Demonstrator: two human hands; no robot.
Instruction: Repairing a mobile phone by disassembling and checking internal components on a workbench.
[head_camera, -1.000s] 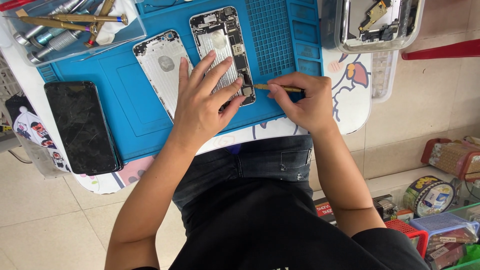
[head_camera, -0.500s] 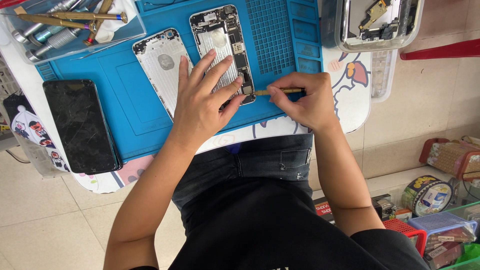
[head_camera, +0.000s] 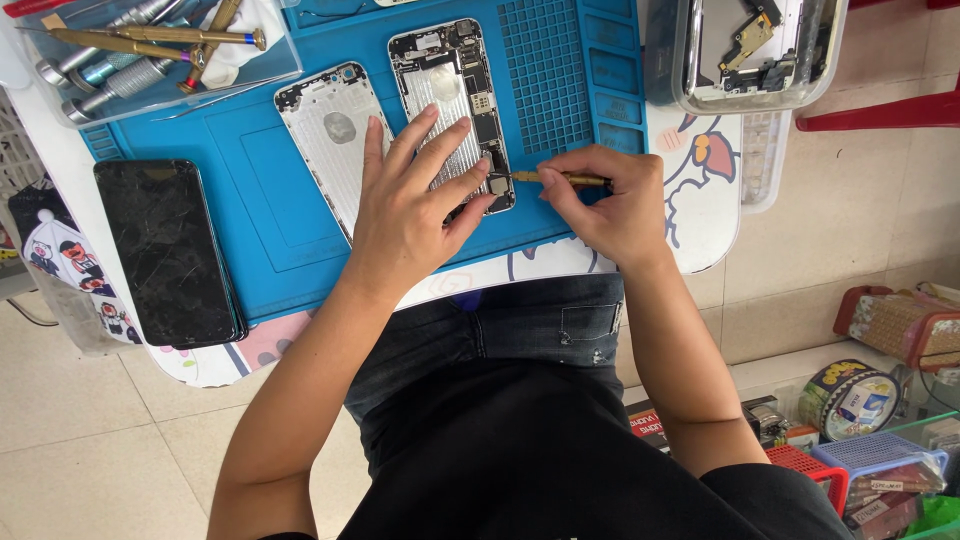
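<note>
Head view: my left hand (head_camera: 405, 215) lies flat and open on the opened phone (head_camera: 452, 110) at the mat (head_camera: 250, 200) centre. My right hand (head_camera: 610, 205) pinches a screwdriver (head_camera: 560, 178), tip at the phone's near right edge. If the tip slips, it may scratch the board.

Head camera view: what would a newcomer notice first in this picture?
First, the opened phone in the middle of the blue mat: the left hand lies flat on it, and the right hand holds a brass screwdriver at its lower edge. Beside it lies an empty silver shell, and at the left edge a dark phone with cracked glass.
</note>
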